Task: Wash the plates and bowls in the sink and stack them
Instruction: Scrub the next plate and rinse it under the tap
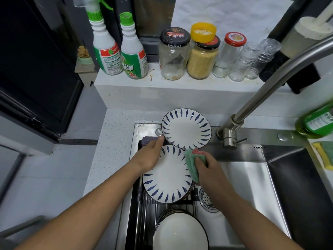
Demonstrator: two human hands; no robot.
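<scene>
The left hand (149, 156) pinches the raised plate (186, 129) by its left rim, thumb on top, the other fingers hidden beneath; the plate hangs tilted at the centre of the frame, over the back edge of the sink (243, 177), its face turned up toward the person; the right hand (209, 170) is curled tight round a green and pink cloth (194, 165), right at the plate's lower right edge, though whether the cloth touches it I cannot tell; so the wipe, I'd judge, runs up and left from the cloth, the right hand doing the work. The plate is round, white and glossy, ringed with dark blue leaf strokes, no food showing; a matching stack (167, 177) lies just below it on a rack (144, 210).
</scene>
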